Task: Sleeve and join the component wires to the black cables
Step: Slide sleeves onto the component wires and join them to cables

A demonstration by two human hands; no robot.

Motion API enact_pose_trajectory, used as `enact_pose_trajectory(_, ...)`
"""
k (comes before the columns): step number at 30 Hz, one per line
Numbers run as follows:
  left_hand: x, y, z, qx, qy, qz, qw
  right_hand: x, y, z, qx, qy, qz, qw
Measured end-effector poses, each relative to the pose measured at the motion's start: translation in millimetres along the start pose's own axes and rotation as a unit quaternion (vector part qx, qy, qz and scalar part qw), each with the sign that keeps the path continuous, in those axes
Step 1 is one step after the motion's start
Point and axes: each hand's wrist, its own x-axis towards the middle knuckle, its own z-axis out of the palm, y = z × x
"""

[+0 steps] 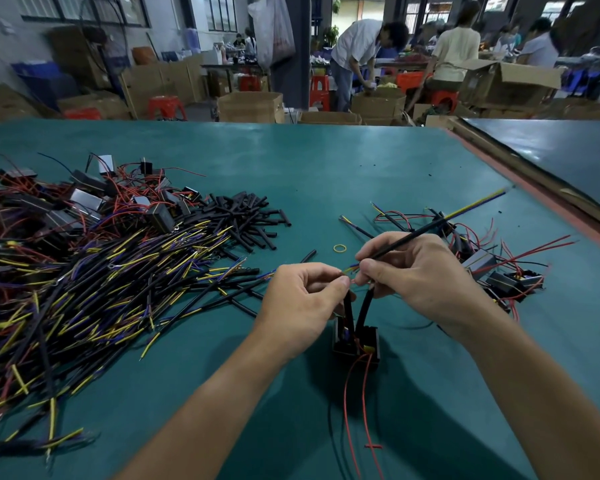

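A black box-shaped component (pixel 355 342) hangs just above the green table (pixel 326 174), with two black sleeves rising from it and red wires (pixel 355 393) trailing down. My left hand (pixel 302 303) pinches the thin wire end above the left sleeve (pixel 347 306). My right hand (pixel 413 271) grips a long black cable (pixel 430 225) that slants up to the right and ends in yellow and blue cores; its near cores meet the component wire between my fingertips. The joint itself is hidden by my fingers.
A big heap of black cables with yellow and blue ends (pixel 94 289) covers the left. Loose black sleeves (pixel 250 216) and components with red wires (pixel 84 202) lie behind it. Joined components (pixel 499 271) lie at the right, a yellow rubber band (pixel 340 248) in the middle.
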Motion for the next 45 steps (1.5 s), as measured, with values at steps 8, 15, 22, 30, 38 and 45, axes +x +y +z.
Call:
enact_pose_trajectory(8, 0, -1, -1, 0.030, 0.008, 0.025, 0.999, 1, 2, -2, -0.047, 0.010, -0.038, 0.998)
enact_pose_trajectory(15, -1, 1, -2, 0.002, -0.003, 0.042, 0.999, 0, 1, -4, -0.043, 0.007, -0.034, 0.998)
enact_pose_trajectory(22, -2, 1, -2, -0.019, 0.004, 0.045, 0.999, -2, -4, -2, -0.040, 0.001, -0.049, 0.998)
enact_pose_trajectory(30, -3, 3, 1, -0.019, 0.012, 0.028, 0.999, -3, 0, -6, -0.125, -0.010, -0.106, 0.986)
enact_pose_trajectory(38, -2, 1, 1, -0.022, 0.018, 0.026, 0.999, -1, 1, -8, -0.159, -0.013, -0.111, 0.981)
enact_pose_trajectory(45, -2, 0, 0, -0.037, 0.002, 0.058, 0.998, -1, 1, -11, -0.188, -0.019, -0.090, 0.978)
